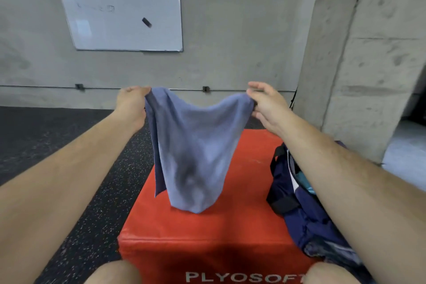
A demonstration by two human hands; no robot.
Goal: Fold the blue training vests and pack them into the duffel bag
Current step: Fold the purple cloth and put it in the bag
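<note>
Red padded plyo box is the work surface, "PLYOSOFT" printed on its near face. It sits on black speckled rubber floor. Grey concrete wall behind, concrete pillar to the right, whiteboard on the wall upper left.

Box left and near edges are in view; the right edge is covered. Red top shows between the vest and the near edge. Floor runs on left of the box.

Blue vest is held up over the box centre. Left grip pinches its top left corner, right grip the top right. It sags in the middle. Bottom fold reaches the box top; can't tell if it touches.

Navy duffel bag sits on the box's right side, top open, partly hidden by the right forearm. Knees sit at the near edge.
</note>
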